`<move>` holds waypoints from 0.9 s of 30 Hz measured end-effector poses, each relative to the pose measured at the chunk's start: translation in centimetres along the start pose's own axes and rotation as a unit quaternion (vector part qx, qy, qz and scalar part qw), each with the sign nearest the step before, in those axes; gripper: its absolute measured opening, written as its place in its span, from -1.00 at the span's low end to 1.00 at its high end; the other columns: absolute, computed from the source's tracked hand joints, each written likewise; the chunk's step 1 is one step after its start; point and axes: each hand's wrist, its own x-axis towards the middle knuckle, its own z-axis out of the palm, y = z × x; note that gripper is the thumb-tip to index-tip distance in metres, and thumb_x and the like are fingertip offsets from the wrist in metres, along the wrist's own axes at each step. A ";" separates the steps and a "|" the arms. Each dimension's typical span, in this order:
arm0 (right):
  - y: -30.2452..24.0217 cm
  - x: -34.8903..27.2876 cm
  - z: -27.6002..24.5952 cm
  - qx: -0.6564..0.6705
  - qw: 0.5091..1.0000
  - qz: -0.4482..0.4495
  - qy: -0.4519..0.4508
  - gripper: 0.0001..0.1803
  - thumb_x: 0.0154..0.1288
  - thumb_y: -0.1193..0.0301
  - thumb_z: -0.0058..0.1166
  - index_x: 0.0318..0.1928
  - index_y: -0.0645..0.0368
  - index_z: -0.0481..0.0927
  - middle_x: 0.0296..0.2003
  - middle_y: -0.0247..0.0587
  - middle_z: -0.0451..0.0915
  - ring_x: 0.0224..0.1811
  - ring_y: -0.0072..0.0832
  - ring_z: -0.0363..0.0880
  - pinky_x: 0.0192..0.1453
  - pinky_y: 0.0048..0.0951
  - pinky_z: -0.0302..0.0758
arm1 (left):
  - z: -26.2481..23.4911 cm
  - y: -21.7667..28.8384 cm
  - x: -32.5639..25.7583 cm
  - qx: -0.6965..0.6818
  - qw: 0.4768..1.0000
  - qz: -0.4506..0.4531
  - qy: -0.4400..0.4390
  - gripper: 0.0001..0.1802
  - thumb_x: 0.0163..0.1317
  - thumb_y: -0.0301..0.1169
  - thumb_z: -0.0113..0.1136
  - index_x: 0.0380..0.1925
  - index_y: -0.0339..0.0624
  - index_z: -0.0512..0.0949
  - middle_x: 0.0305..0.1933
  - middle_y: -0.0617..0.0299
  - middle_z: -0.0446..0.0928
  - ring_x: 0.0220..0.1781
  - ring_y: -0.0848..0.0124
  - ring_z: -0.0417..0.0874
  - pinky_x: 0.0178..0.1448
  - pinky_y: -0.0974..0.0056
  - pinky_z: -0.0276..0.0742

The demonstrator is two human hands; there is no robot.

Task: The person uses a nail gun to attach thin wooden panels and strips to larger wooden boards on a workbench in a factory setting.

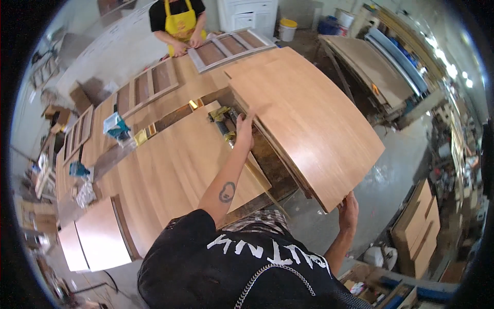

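The left hand (246, 133) is placed against the long left edge of a wide wooden panel (314, 123); whether its fingers close on it, I cannot tell. The right hand (349, 212) grasps this panel at its near corner. The panel lies on the right side of the desk (275, 164). Just beside the left hand is a dark tool (222, 126). Farther, a person in a yellow apron (180, 23) touches a pale frame (230, 47).
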 end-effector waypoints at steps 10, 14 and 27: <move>-2.9 4.4 5.6 -0.084 0.985 -0.091 0.116 -0.10 0.28 0.24 0.17 0.44 0.13 -0.11 0.39 0.12 -0.01 0.42 -0.09 0.07 0.36 -0.02 0.17 | 0.5 0.5 1.2 0.095 0.993 0.049 -0.050 0.32 -0.04 -0.01 0.45 0.43 -0.21 -0.34 0.45 -0.15 -0.04 0.46 0.13 0.07 0.47 0.04 0.01; -2.0 6.9 5.8 -0.112 0.979 -0.082 0.150 -0.02 0.23 0.14 0.21 0.46 0.02 -0.15 0.38 0.01 0.03 0.42 -0.17 0.02 0.32 0.07 0.09 | 0.0 -0.2 4.4 0.076 0.994 0.080 -0.020 0.37 -0.08 0.03 0.47 0.42 -0.22 -0.38 0.45 -0.23 -0.08 0.46 0.10 0.07 0.47 0.06 0.05; -1.1 9.9 4.3 -0.197 0.923 -0.229 0.239 -0.25 0.25 0.21 0.17 0.33 0.22 0.14 0.18 0.00 0.29 0.19 -0.30 0.29 0.17 -0.23 0.30 | -6.1 -0.6 1.4 0.104 0.989 0.085 -0.054 -0.31 0.14 -0.10 0.31 0.13 -0.31 0.31 0.00 0.08 0.46 0.07 0.34 0.46 0.10 0.21 0.42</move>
